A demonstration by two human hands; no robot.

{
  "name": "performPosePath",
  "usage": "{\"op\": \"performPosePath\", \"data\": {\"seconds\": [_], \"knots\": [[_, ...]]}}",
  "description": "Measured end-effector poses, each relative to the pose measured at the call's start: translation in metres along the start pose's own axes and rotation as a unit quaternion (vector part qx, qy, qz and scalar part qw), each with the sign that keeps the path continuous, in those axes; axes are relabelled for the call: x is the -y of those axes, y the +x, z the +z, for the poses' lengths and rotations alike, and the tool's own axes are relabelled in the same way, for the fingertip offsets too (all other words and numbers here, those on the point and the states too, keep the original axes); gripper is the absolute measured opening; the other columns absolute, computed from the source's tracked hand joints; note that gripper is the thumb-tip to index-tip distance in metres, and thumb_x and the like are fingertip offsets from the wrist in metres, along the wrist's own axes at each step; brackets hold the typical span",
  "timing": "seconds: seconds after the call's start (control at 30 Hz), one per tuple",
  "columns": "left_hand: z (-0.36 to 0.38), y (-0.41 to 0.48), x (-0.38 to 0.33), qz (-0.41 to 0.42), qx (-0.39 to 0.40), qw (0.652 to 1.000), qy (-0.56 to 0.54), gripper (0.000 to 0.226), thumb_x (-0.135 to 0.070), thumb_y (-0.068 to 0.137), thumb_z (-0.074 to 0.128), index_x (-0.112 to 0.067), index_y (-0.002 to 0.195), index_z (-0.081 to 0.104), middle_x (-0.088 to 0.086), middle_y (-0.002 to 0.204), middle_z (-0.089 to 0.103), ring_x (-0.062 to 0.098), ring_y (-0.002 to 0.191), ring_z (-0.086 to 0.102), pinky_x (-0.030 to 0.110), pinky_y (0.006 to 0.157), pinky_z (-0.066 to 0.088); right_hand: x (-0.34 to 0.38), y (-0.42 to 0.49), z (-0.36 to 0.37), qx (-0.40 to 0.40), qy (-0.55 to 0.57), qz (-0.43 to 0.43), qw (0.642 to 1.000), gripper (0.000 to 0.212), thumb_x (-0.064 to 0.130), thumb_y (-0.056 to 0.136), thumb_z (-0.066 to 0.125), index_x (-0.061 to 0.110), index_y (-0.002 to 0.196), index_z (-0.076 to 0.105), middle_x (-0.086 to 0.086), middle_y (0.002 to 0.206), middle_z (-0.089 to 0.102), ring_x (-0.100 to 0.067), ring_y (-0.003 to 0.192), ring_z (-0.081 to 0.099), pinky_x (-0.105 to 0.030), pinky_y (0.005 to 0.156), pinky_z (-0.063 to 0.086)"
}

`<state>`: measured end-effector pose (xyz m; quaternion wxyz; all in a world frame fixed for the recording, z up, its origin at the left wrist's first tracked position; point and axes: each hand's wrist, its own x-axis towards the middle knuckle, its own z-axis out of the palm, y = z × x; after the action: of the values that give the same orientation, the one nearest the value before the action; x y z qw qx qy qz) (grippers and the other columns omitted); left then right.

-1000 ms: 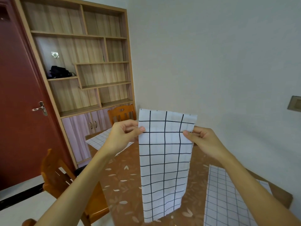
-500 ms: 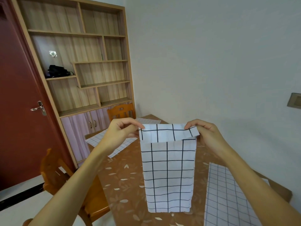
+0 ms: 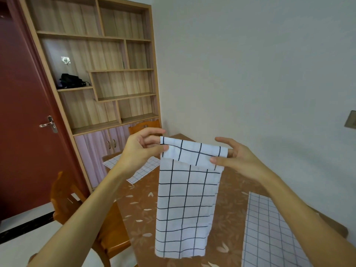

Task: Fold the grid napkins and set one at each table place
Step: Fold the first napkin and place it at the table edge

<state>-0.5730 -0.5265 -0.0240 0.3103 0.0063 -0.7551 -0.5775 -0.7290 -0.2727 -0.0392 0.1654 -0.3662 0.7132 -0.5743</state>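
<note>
Your bookshelf (image 3: pixel 81 36) holds a black bag (image 3: pixel 71 81). Both your left hand (image 3: pixel 141 151) and right hand (image 3: pixel 238 160) pinch the folded top of the grid napkin (image 3: pixel 186 201) above the floral table (image 3: pixel 138 209).

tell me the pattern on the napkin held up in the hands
The held napkin is white with thin black grid lines; the head view shows it best.

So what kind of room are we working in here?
Most likely a home dining room: a leaf-patterned table with wooden chairs drawn up, grid napkins laid at two places, and a wooden shelf-and-cupboard unit beside a red door.
</note>
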Motion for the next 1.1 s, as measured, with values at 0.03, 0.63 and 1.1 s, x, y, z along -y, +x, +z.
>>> {"op": "performPosePath", "data": {"seconds": [0.03, 0.63, 1.1], "knots": [[0.000, 0.000, 0.000, 0.002, -0.001, 1.000, 0.005, 0.041, 0.007, 0.082, 0.075, -0.004, 0.121, 0.067, 0.014, 0.097, 0.079, 0.025, 0.091, 0.078, 0.027, 0.076, 0.062, -0.001, 0.001, 0.001, 0.001, -0.008, -0.004, 1.000, 0.059, 0.018, 0.076, 0.084, 0.027, 0.129, 0.059, 0.004, 0.098, 0.079, -0.012, 0.094, 0.075, -0.022, 0.085, 0.057], [0.015, -0.036, 0.043, -0.097, 0.058, 0.991, 0.078, 0.020, -0.013, 0.097, 0.065, -0.001, 0.112, 0.070, 0.020, 0.100, 0.078, 0.033, 0.092, 0.076, 0.044, 0.080, 0.063, -0.040, -0.019, 0.028, 0.012, 0.054, -0.012, 0.998, 0.030, 0.017, 0.085, 0.075, 0.027, 0.113, 0.069, 0.015, 0.108, 0.076, -0.003, 0.100, 0.072, -0.015, 0.078, 0.055], [0.001, -0.046, 0.043, -0.121, 0.122, 0.983, 0.057, 0.033, -0.003, 0.096, 0.063, -0.013, 0.128, 0.062, 0.003, 0.094, 0.080, 0.020, 0.086, 0.076, 0.033, 0.075, 0.064, -0.051, -0.022, 0.029, -0.028, 0.042, -0.054, 0.997, 0.026, -0.001, 0.084, 0.074, 0.018, 0.102, 0.075, 0.012, 0.097, 0.078, -0.005, 0.094, 0.074, -0.015, 0.078, 0.056]]}}
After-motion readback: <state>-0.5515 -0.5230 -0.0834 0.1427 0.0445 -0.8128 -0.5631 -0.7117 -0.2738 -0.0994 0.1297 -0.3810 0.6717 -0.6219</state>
